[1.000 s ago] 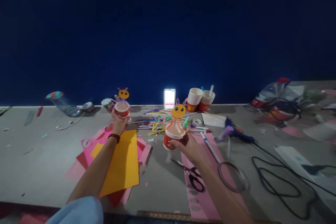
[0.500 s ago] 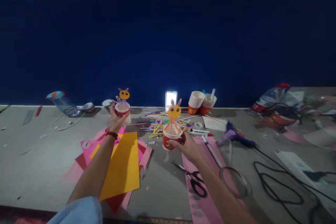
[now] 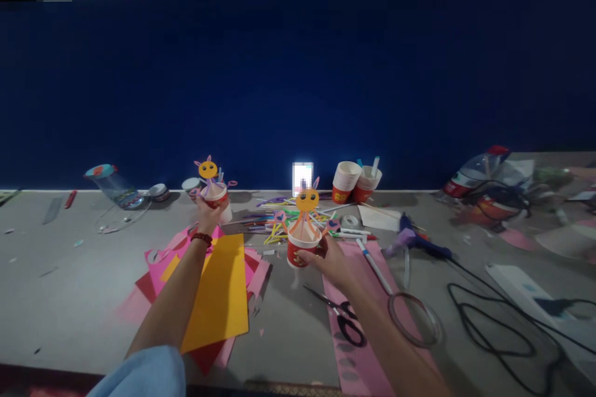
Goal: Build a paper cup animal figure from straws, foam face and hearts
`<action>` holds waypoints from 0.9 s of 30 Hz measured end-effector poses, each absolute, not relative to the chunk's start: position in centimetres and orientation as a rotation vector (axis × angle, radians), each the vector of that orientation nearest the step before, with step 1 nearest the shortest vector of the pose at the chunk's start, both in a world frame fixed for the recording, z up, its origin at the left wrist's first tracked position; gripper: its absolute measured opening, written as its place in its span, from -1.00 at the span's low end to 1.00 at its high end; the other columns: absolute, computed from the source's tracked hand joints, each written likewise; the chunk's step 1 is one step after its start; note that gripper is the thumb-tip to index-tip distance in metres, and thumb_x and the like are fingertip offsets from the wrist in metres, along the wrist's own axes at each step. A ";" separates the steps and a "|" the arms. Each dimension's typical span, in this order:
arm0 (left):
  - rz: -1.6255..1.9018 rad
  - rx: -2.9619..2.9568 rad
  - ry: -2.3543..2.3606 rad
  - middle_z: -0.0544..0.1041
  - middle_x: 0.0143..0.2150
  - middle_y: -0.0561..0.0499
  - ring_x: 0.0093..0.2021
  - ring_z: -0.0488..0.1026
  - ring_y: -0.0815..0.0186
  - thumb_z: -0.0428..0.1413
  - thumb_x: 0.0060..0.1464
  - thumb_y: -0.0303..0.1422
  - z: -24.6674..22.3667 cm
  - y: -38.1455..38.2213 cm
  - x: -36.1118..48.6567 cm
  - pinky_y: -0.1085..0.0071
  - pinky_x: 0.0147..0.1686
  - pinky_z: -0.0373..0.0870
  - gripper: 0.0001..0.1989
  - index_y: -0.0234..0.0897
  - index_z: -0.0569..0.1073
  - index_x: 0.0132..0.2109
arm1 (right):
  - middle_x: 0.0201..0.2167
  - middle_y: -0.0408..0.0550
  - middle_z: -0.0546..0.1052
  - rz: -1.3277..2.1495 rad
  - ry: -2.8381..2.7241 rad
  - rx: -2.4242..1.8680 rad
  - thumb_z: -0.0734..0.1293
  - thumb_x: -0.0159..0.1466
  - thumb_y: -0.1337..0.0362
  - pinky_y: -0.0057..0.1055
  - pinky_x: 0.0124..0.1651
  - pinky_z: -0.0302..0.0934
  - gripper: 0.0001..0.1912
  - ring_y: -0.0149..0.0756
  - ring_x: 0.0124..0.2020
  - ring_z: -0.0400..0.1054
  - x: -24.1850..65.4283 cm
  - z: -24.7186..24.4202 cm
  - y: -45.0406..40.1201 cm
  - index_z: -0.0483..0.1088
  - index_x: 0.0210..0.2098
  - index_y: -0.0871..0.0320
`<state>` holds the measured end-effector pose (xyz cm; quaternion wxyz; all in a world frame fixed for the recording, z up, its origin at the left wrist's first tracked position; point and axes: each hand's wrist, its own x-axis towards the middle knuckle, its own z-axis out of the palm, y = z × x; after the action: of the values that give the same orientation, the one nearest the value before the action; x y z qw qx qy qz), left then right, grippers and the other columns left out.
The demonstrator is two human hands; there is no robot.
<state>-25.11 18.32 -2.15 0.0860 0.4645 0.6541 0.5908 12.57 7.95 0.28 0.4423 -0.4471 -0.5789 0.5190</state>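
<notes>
Fingers and thumb of the right hand (image 3: pixel 331 262) closed on the side of a red-and-white cup (image 3: pixel 294 253), held upright near the middle of the table (image 3: pixel 274 341). Whether its base touched the tabletop could not be told. An orange face (image 3: pixel 307 199) with dark eyes and pink ears rose above its rim, with heart-marked discs at either side.

The left hand (image 3: pixel 208 216), a red bracelet (image 3: pixel 202 238) at its wrist, curled around a second cup (image 3: pixel 215 201), farther back and to the left, topped by a similar face (image 3: pixel 207 169). Some of its fingers were hidden.

Below the right hand, scissors (image 3: pixel 330 304) lay partly on pink paper (image 3: pixel 342 279), their blades nearly together. Beneath the left forearm spread a yellow sheet (image 3: pixel 223 298) over red and pink pieces. Colored stems (image 3: pixel 274 238) lay strewn behind the right cup, a lit screen (image 3: pixel 302 175) beyond them.

Farther right stood two cup stacks (image 3: pixel 346 178), one holding pens (image 3: pixel 375 166). A glue gun (image 3: pixel 431 245) lay near a ring (image 3: pixel 392 312), with a power strip (image 3: pixel 512 276) and a tilted bottle (image 3: pixel 468 178) farther out. At far left, a jar (image 3: pixel 118 191) leaned beside a tub (image 3: pixel 159 192). A blue wall (image 3: pixel 298 74) backed the scene.
</notes>
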 end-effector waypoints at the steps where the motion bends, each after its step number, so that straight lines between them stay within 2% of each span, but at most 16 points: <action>1: 1.749 1.376 1.964 0.49 0.07 -0.32 0.08 0.47 -0.09 0.39 -0.20 -0.20 -2.2 18.3 -25.0 -0.03 0.06 0.39 -0.24 -0.33 0.26 0.11 | -0.01 0.09 0.58 1.291 -1.437 -1.105 0.55 0.07 0.08 -0.03 0.06 0.37 -0.40 0.00 0.00 0.49 12.6 0.4 7.9 0.37 0.03 0.13; 9: 1.729 1.412 1.974 0.49 0.08 -0.32 0.07 0.48 -0.05 0.36 -0.14 -0.20 -2.6 18.1 -25.0 0.09 0.03 0.41 -0.25 -0.35 0.22 0.13 | 0.00 0.09 0.57 1.304 -1.417 -1.119 0.54 0.07 0.07 -0.08 0.04 0.39 -0.38 -0.01 0.01 0.49 12.5 0.7 7.9 0.36 0.05 0.13; 16: 1.747 1.433 1.949 0.45 0.10 -0.31 0.10 0.45 -0.04 0.34 -0.12 -0.17 -3.5 18.1 -25.1 0.07 0.08 0.38 -0.28 -0.29 0.21 0.11 | -0.01 0.10 0.57 1.325 -1.426 -1.106 0.54 0.08 0.07 -0.07 0.03 0.40 -0.39 0.00 0.00 0.49 12.4 0.8 7.9 0.35 0.03 0.15; 23: 1.800 1.447 1.859 0.48 -0.03 -0.16 -0.06 0.51 0.06 0.35 -0.10 -0.16 -4.7 17.9 -23.6 0.11 -0.06 0.46 -0.33 -0.25 0.23 0.07 | -0.01 0.11 0.57 1.315 -1.448 -1.086 0.55 0.06 0.04 -0.09 0.01 0.41 -0.38 -0.01 -0.03 0.50 11.7 1.1 8.4 0.38 0.02 0.16; 27: 1.846 1.482 1.773 0.49 -0.03 -0.16 -0.08 0.52 0.09 0.34 -0.08 -0.14 -5.8 17.4 -22.0 0.14 -0.09 0.48 -0.33 -0.25 0.24 0.09 | 0.00 0.10 0.58 1.318 -1.435 -1.091 0.55 0.05 0.05 -0.09 0.00 0.42 -0.38 0.00 -0.03 0.51 11.5 0.7 8.6 0.39 0.02 0.14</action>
<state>-22.04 17.42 -5.78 0.0919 0.4991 0.5970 0.6214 11.47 8.62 0.73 0.4386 -0.4392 -0.5775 0.5303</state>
